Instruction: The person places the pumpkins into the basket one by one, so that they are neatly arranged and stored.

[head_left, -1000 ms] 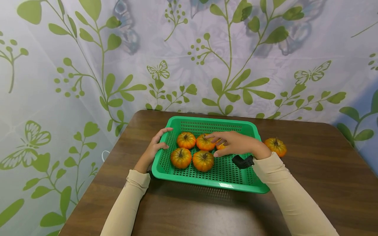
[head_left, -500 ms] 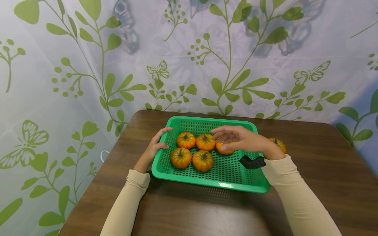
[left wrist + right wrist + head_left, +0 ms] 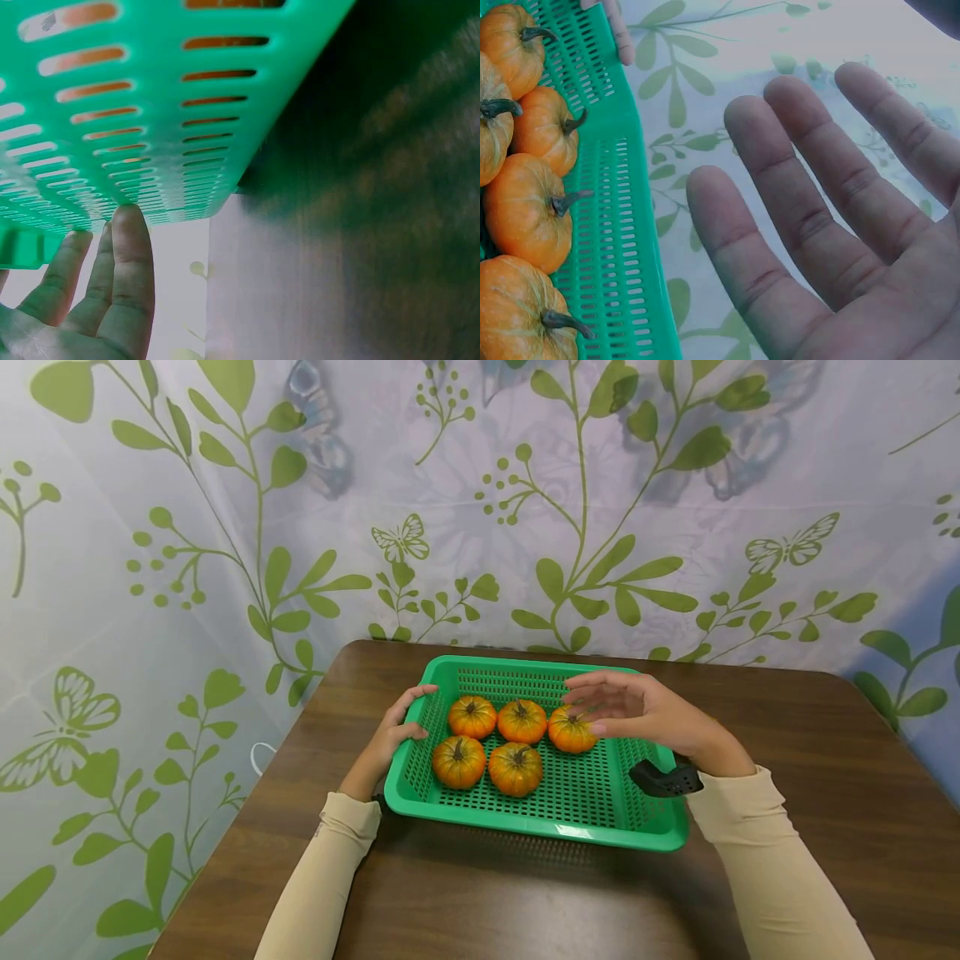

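Observation:
A green plastic basket with slotted walls holds several small orange pumpkins with dark stems, three in the back row and two in front. My left hand holds the basket's left rim, the thumb over the edge. In the left wrist view, fingers lie against the slotted outer wall. My right hand hovers over the right part of the basket, fingers spread and nothing in them. Its fingertips overlap the back row's rightmost pumpkin in the head view; the right wrist view shows the fingers apart from the pumpkins.
The basket stands on a brown wooden table. Behind it hangs a pale curtain with green leaves and butterflies. A white cable loop shows at the table's left edge.
My right hand has drawn back rightward from above the pumpkins, uncovering the back row's rightmost one. Its forearm now hides the pumpkin seen earlier right of the basket. My left hand stays put.

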`<action>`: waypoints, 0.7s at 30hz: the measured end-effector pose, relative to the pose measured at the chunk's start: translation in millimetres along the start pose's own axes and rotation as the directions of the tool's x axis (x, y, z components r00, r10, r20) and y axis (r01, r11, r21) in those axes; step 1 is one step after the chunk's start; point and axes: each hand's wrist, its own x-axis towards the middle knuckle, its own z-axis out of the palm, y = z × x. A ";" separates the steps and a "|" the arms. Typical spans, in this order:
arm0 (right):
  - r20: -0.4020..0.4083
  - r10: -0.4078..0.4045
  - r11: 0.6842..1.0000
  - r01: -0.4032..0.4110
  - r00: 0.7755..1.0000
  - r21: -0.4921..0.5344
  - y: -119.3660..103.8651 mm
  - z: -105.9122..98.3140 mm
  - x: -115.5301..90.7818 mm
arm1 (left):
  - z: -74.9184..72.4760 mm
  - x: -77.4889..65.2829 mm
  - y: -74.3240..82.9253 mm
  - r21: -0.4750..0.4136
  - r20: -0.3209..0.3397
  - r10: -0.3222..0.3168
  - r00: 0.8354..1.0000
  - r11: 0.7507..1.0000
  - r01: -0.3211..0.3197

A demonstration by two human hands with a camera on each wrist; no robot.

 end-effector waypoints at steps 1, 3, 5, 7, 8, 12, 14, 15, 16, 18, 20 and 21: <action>-0.015 0.000 1.000 0.000 1.000 -0.006 -1.0 -0.5 -2.1 | 0.3 0.2 0.4 0.002 0.000 0.000 1.000 1.000 0.000; -0.047 0.004 1.000 -0.004 0.999 -0.016 -2.8 -1.6 -6.8 | 0.6 0.4 1.0 0.003 0.001 0.001 1.000 1.000 -0.001; -0.083 0.003 1.000 -0.004 0.997 -0.018 -3.6 -2.8 -11.4 | 1.0 0.3 1.6 0.004 0.002 0.002 1.000 1.000 -0.002; -0.124 -0.001 1.000 -0.001 0.992 -0.018 -3.8 -3.7 -15.8 | 0.9 0.1 1.6 0.009 0.001 0.001 1.000 1.000 -0.001; -0.142 -0.007 1.000 0.005 0.990 -0.014 -3.8 -3.9 -17.9 | 0.6 0.0 1.3 0.009 0.001 0.000 1.000 1.000 0.000; -0.209 -0.031 0.999 0.032 0.977 0.001 -2.5 -4.5 -25.2 | 0.3 -1.0 1.3 0.021 -0.005 -0.007 1.000 1.000 0.007; -0.233 -0.039 0.999 0.041 0.972 0.005 -2.1 -4.8 -28.7 | 0.6 -1.4 1.9 0.020 -0.006 -0.010 1.000 1.000 0.010; -0.245 -0.041 0.999 0.044 0.969 0.006 -1.9 -5.1 -30.4 | 0.9 -1.4 2.3 0.021 -0.007 -0.010 1.000 1.000 0.010; -0.255 -0.044 0.999 0.047 0.966 0.006 -1.8 -5.2 -32.3 | 1.1 -1.4 2.4 0.020 -0.009 -0.011 1.000 1.000 0.011; -0.276 -0.049 0.999 0.051 0.960 0.002 -1.8 -5.8 -36.0 | 1.1 -1.3 2.0 0.013 -0.009 -0.013 1.000 1.000 0.013; -0.301 -0.049 0.999 0.049 0.952 -0.008 -2.1 -6.3 -39.8 | 1.3 -1.3 2.0 0.006 -0.007 -0.016 1.000 1.000 0.016; -0.314 -0.047 0.999 0.047 0.948 -0.008 -2.1 -6.7 -41.7 | 1.3 -1.3 1.9 0.002 -0.007 -0.017 1.000 1.000 0.017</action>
